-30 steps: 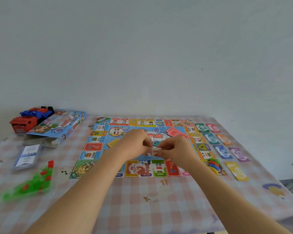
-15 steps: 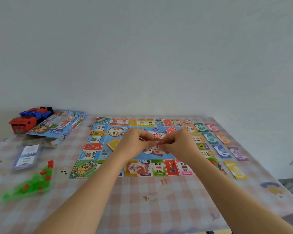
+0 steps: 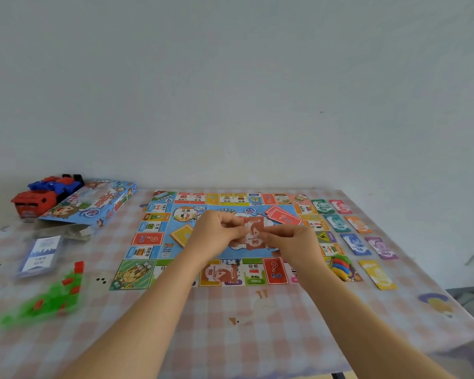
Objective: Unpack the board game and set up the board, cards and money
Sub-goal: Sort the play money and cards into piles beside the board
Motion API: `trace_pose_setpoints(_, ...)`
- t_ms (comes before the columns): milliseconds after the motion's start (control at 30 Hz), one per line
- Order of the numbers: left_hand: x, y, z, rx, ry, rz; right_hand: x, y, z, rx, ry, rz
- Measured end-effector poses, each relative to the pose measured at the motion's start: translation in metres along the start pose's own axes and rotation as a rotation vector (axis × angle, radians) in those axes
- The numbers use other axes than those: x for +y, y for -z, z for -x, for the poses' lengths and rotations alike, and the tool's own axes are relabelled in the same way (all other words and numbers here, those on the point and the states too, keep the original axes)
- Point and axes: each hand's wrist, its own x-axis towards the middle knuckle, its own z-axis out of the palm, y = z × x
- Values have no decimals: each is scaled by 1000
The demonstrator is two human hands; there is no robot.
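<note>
Since a moment ago the hands have spread a brown 50 note (image 3: 253, 233) flat and face up above the middle of the board (image 3: 153, 239). The left hand (image 3: 216, 231) pinches its left edge and the right hand (image 3: 293, 242) pinches its right. The blue game box (image 3: 93, 201) lies far left, its inside hidden, and a clear case (image 3: 40, 254) nearer holds blue cards.

Bare pale wall (image 3: 230, 91) behind checked table (image 3: 244, 324).
</note>
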Motion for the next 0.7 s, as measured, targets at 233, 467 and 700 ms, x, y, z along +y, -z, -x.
trace_pose_setpoints(233, 39, -35, -5, -48, 101, 208, -6, 40, 6, 174, 27, -136)
trace_pose_setpoints(467, 73, -109, -3, -83, -28, 92, 16, 129, 16, 274, -69, -223)
trace_pose_setpoints(700, 86, -173, 6, -215, -153, -104, 54, 204, 25, 367, -228, 143)
